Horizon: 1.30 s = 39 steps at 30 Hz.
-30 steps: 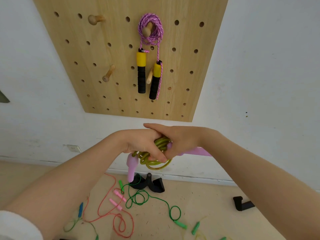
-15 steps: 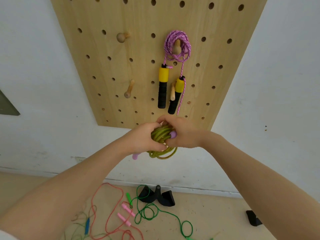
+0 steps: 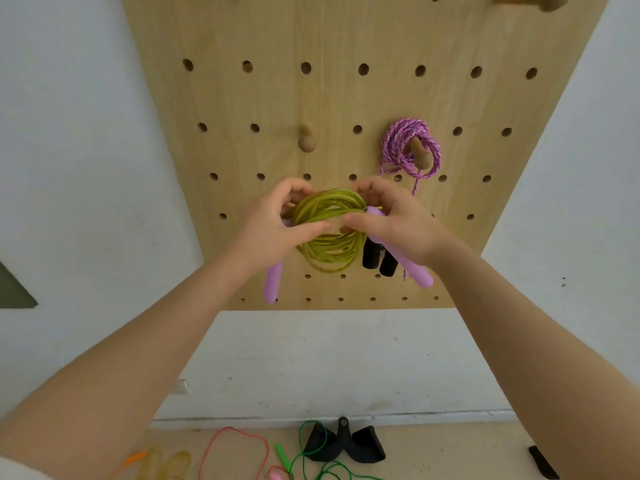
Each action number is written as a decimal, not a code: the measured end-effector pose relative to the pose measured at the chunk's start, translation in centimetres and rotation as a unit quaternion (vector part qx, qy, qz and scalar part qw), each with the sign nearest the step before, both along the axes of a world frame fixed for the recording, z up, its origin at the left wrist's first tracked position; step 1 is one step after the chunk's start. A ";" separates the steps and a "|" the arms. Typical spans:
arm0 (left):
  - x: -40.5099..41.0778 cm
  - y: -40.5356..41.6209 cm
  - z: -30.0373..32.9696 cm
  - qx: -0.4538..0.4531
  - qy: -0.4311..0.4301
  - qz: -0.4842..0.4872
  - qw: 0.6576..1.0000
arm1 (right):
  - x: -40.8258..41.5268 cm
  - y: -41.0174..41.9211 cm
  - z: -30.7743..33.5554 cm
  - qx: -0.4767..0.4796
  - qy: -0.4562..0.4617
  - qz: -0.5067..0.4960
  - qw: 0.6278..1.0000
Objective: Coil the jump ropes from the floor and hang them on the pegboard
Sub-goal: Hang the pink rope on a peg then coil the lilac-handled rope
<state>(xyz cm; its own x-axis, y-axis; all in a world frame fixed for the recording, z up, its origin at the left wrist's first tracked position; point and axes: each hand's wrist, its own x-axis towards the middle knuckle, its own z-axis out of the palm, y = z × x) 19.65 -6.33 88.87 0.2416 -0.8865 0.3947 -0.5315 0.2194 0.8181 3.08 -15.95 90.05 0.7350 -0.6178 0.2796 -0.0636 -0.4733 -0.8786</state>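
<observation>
My left hand (image 3: 277,223) and my right hand (image 3: 391,216) both grip a coiled olive-green jump rope (image 3: 329,247), held up in front of the wooden pegboard (image 3: 329,98). Its two lilac handles hang down, one (image 3: 273,282) under my left hand and one (image 3: 412,268) under my right. A bare wooden peg (image 3: 306,142) sticks out just above the coil. To the right, a purple braided rope (image 3: 410,148) hangs coiled on another peg, its black handle ends (image 3: 379,259) showing behind my right hand.
On the floor below lie a red rope (image 3: 239,445), a green rope (image 3: 311,459) with a green handle, a pink handle (image 3: 277,474) and black strap handles (image 3: 343,443). Another black piece (image 3: 542,462) lies at the right. White wall surrounds the board.
Both hands have raised the green coil from below the board to in front of it, near the bare peg. My view has tilted up and moved closer to the wall.
</observation>
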 end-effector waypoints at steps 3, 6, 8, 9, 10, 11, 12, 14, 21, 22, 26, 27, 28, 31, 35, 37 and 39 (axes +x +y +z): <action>2.5 -1.5 2.0 -0.045 -0.008 -0.012 0.999 | 2.3 -0.8 1.8 -0.013 -0.024 -0.028 0.999; 4.5 -3.2 3.5 -0.086 -0.021 -0.011 0.996 | 4.5 -1.6 3.7 -0.010 -0.033 -0.044 0.998; 5.7 -4.3 4.1 -0.102 -0.030 -0.009 0.994 | 5.8 -2.2 4.7 -0.002 -0.042 -0.048 0.998; 6.3 -4.9 4.2 -0.107 -0.032 -0.006 0.994 | 6.4 -2.6 5.0 0.003 -0.046 -0.054 0.998; 6.8 -5.5 4.2 -0.108 -0.035 -0.002 0.994 | 7.0 -2.9 5.2 0.006 -0.048 -0.063 0.997; 7.2 -6.1 4.1 -0.106 -0.042 0.003 0.993 | 7.6 -3.2 5.3 0.006 -0.048 -0.074 0.996; 7.5 -6.7 3.9 -0.104 -0.048 0.008 0.993 | 8.1 -3.6 5.2 0.008 -0.046 -0.086 0.995; 7.9 -7.9 3.7 -0.102 -0.050 0.007 0.994 | 8.8 -4.4 4.9 0.025 -0.047 -0.102 0.993; 8.7 -11.3 2.6 -0.152 -0.195 0.111 0.963 | 10.9 -8.1 4.2 -0.141 0.035 -0.248 0.958; 8.8 -11.6 2.4 -0.167 -0.244 0.142 0.945 | 11.1 -8.5 4.1 -0.193 0.047 -0.276 0.940; 9.1 -13.2 1.9 -0.183 -0.378 0.187 0.888 | 11.8 -9.1 2.9 -0.385 0.056 -0.319 0.864; 9.4 -13.5 1.7 -0.195 -0.406 0.189 0.873 | 12.1 -9.1 2.3 -0.440 0.057 -0.321 0.836; 9.6 -13.8 1.5 -0.202 -0.426 0.194 0.861 | 12.3 -9.3 1.7 -0.482 0.052 -0.324 0.813; 10.0 -14.5 1.3 -0.203 -0.443 0.216 0.846 | 12.7 -10.2 0.8 -0.510 0.036 -0.340 0.789; 9.8 -15.1 1.1 -0.198 -0.470 0.249 0.823 | 12.8 -10.9 0.5 -0.515 0.025 -0.347 0.783; 9.7 -15.1 1.2 -0.179 -0.474 0.257 0.823 | 12.7 -10.8 0.7 -0.515 0.044 -0.349 0.782; 9.6 -14.5 1.5 -0.149 -0.464 0.240 0.840 | 12.6 -10.3 1.0 -0.502 0.077 -0.350 0.787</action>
<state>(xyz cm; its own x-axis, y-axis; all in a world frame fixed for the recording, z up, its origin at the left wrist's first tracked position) 29.26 -20.86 90.41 0.0096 -0.6036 0.7973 -0.9954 -0.0820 -0.0502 15.68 -26.24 91.10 0.3852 -0.4117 0.8259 -0.6874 -0.7251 -0.0408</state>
